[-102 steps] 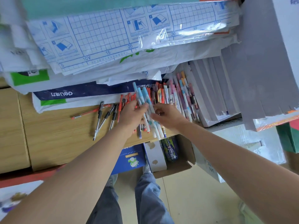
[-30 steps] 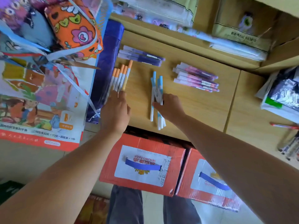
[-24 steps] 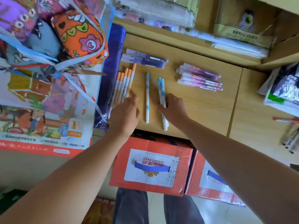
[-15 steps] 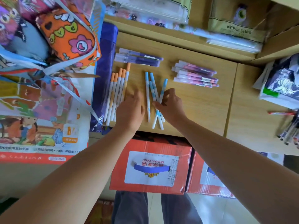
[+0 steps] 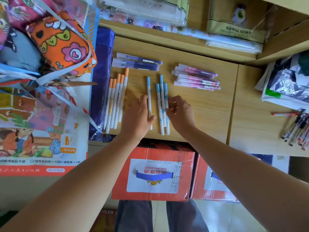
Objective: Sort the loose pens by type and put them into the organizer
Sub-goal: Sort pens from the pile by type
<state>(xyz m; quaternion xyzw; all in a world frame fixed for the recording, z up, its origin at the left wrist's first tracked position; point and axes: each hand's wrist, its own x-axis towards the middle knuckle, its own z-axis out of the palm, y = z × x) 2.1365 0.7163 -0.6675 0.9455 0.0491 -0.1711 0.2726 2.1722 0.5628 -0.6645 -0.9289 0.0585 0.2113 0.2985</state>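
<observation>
Orange-capped pens [image 5: 117, 101] are lying in a row at the left of the wooden surface [image 5: 209, 111], purple pens [image 5: 136, 61] stacked crosswise just behind them. Left hand [image 5: 138, 118] is lying flat, fingers together, its thumb side touching a single blue-capped pen [image 5: 148, 97]. Three more blue-capped pens [image 5: 162, 104] are lying side by side just right of it; right hand [image 5: 181, 114] is pinching them with curled fingertips. Pink pens [image 5: 196, 79] are sitting piled further right. Loose dark pens [image 5: 296, 129] are lying at the far right edge. No organizer in view.
</observation>
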